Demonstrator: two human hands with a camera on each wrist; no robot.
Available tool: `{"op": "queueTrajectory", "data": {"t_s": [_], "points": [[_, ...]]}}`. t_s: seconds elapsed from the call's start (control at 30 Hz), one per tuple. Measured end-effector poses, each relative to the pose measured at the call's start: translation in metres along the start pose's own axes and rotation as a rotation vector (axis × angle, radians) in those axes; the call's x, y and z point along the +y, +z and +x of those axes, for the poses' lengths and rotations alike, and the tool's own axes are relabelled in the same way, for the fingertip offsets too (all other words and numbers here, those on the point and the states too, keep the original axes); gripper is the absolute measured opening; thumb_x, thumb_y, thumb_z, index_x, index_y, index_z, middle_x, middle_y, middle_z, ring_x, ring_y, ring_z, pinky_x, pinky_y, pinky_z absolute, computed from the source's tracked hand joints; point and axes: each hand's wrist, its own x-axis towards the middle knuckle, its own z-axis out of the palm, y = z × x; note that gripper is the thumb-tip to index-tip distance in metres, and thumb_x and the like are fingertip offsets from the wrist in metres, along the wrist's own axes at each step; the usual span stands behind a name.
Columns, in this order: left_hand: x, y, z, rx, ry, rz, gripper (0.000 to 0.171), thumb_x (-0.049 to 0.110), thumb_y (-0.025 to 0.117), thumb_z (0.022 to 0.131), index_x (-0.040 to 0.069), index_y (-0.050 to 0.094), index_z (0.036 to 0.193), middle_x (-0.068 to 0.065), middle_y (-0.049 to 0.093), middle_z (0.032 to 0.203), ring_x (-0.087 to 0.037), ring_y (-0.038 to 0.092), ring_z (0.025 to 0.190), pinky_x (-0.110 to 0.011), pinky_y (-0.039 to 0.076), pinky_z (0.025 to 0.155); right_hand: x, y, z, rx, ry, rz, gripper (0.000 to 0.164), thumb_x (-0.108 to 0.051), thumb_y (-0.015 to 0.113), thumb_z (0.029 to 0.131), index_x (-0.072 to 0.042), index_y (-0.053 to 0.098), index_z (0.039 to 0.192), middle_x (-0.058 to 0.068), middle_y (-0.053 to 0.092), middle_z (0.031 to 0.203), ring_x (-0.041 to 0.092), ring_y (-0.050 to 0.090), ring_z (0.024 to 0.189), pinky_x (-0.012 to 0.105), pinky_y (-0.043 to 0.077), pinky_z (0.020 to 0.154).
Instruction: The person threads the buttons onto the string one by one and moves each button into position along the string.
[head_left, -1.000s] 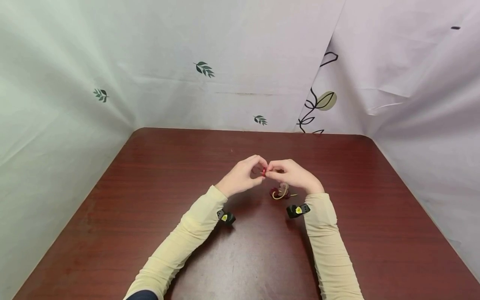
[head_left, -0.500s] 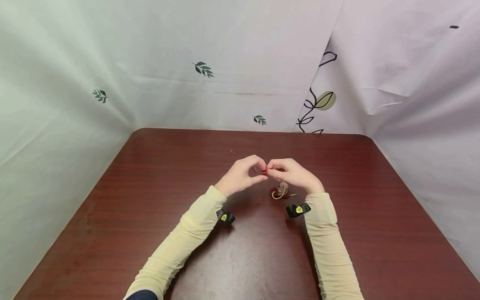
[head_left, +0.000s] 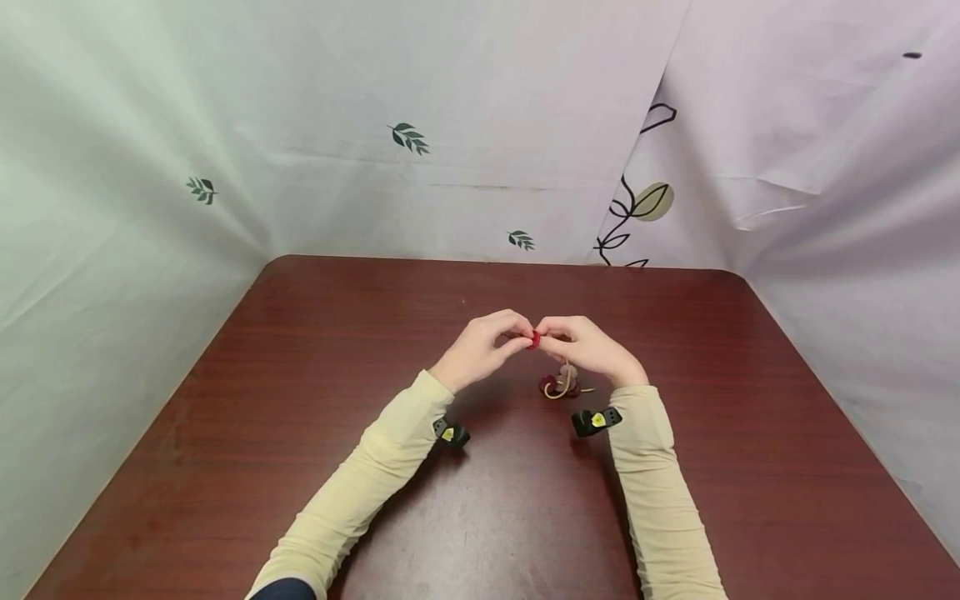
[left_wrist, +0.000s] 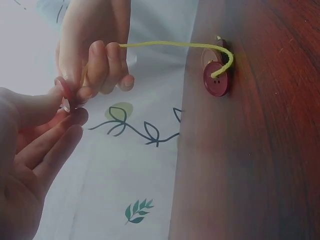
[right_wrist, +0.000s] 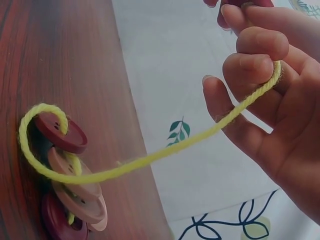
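Note:
My left hand (head_left: 482,348) pinches a red button (left_wrist: 65,91) between thumb and fingertips. Facing it, the right hand (head_left: 588,347) has its thumb and index finger right at the same button. The right hand's curled fingers hold a yellow cord (right_wrist: 150,160), which runs down from them to a strung group on the table. In that group are a dark red button (right_wrist: 62,132), pink buttons (right_wrist: 75,175) and another dark red button (right_wrist: 59,217). The cord's end near the held button is mostly hidden by the fingers.
The strung buttons lie on the dark red-brown wooden table (head_left: 360,333), just below the right hand. White curtains (head_left: 480,125) with leaf prints surround its far edge and sides. A black wrist camera (head_left: 596,421) sits by the right sleeve, another black camera (head_left: 452,434) by the left.
The left thumb has come up against the red button, which has shifted slightly right toward the right fingertips. The strung buttons on the table stay where they were.

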Motion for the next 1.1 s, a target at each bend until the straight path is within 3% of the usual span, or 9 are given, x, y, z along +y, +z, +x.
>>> {"op": "queueTrajectory", "data": {"t_s": [0.23, 0.4, 0.63, 0.83, 1.1], "points": [[0.0006, -0.0013, -0.0007, 0.048, 0.017, 0.014, 0.007, 0.008, 0.07, 0.087, 0.007, 0.068, 0.093, -0.004, 0.068, 0.091, -0.014, 0.066, 0.086, -0.029, 0.055, 0.081, -0.0005, -0.0005, -0.0005, 0.0, -0.012, 0.068, 0.012, -0.016, 0.054, 0.099, -0.008, 0.062, 0.094, 0.002, 0.047, 0.063, 0.014, 0.044, 0.054, 0.024, 0.033, 0.047], [0.0014, -0.0023, -0.0006, 0.059, 0.027, 0.015, 0.004, 0.008, 0.069, 0.088, 0.006, 0.068, 0.092, -0.004, 0.069, 0.09, -0.013, 0.066, 0.083, -0.029, 0.056, 0.079, -0.0013, -0.001, -0.0014, 0.015, 0.035, 0.098, 0.021, -0.023, 0.05, 0.101, -0.009, 0.061, 0.091, 0.005, 0.048, 0.063, 0.022, 0.046, 0.057, 0.027, 0.034, 0.048], [0.0009, -0.002, -0.001, 0.044, 0.03, 0.03, 0.005, 0.009, 0.069, 0.089, 0.005, 0.068, 0.091, -0.005, 0.068, 0.089, -0.015, 0.066, 0.082, -0.037, 0.056, 0.078, -0.0034, -0.0012, -0.0007, 0.015, 0.041, 0.058, 0.018, -0.023, 0.054, 0.099, -0.01, 0.062, 0.089, 0.005, 0.047, 0.063, 0.033, 0.046, 0.058, 0.025, 0.035, 0.05], [-0.0007, -0.0015, -0.0011, 0.043, 0.026, 0.046, 0.004, 0.008, 0.069, 0.088, 0.006, 0.068, 0.091, -0.005, 0.068, 0.09, -0.015, 0.066, 0.081, -0.037, 0.056, 0.077, -0.0039, -0.0012, -0.0005, 0.012, 0.038, 0.043, 0.019, -0.022, 0.054, 0.099, -0.007, 0.063, 0.09, 0.004, 0.047, 0.063, 0.02, 0.045, 0.056, 0.025, 0.035, 0.05], [-0.0013, -0.0015, -0.0007, 0.051, 0.016, 0.031, 0.004, 0.008, 0.069, 0.088, 0.005, 0.069, 0.091, -0.005, 0.069, 0.087, -0.014, 0.065, 0.078, -0.041, 0.056, 0.073, -0.0017, -0.0009, -0.0007, 0.006, 0.04, 0.028, 0.019, -0.017, 0.053, 0.099, -0.001, 0.063, 0.094, 0.001, 0.047, 0.063, 0.013, 0.043, 0.054, 0.024, 0.034, 0.049]]}}
